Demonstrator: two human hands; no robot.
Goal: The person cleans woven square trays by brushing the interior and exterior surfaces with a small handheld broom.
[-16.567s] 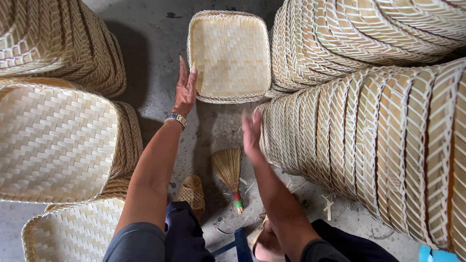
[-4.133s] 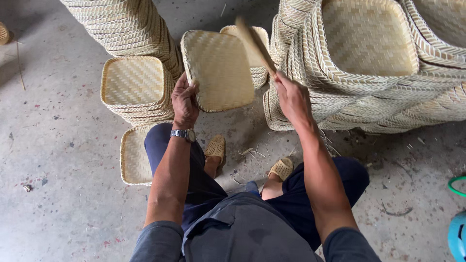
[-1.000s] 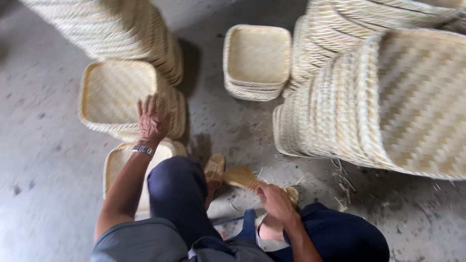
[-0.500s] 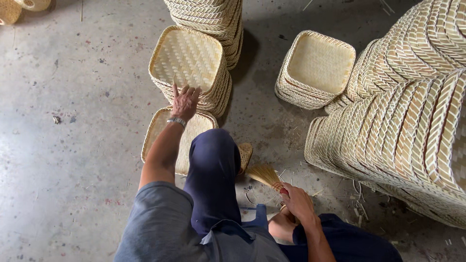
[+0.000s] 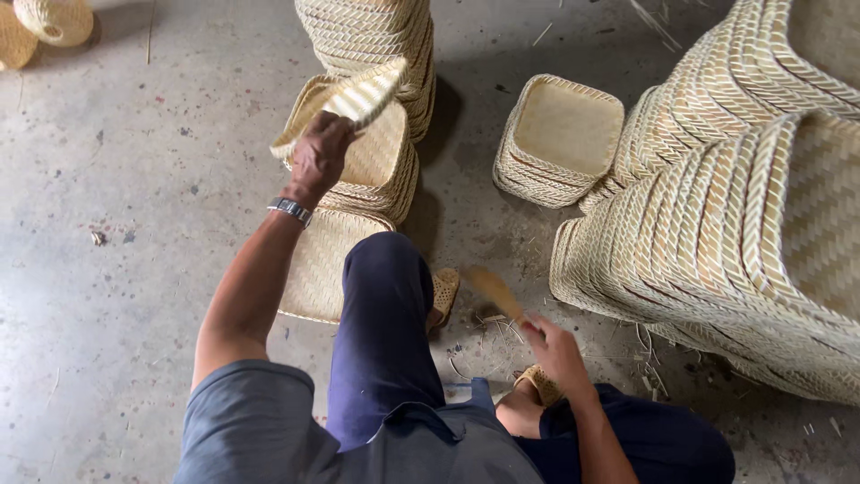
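My left hand [image 5: 320, 159] gripped one woven bamboo tray [image 5: 345, 100] by its near edge, the fingers closed on the rim. The tray was tilted up, lifted above the low stack of trays [image 5: 374, 175] in front of my left knee. A silver wristwatch [image 5: 289, 211] was on that wrist. One more flat tray [image 5: 315, 262] lay on the concrete floor [image 5: 116, 224] just beside my left leg, partly under it.

My right hand [image 5: 555, 350] was low, near my right knee, and it held a small straw brush [image 5: 495, 291] by the handle, the bristle end pointing up and to the left. I saw the fingers wrapped around the handle.

Further away, a separate stack of square trays [image 5: 560, 139] stood on the floor, and large leaning piles of baskets [image 5: 743, 206] filled the right side.
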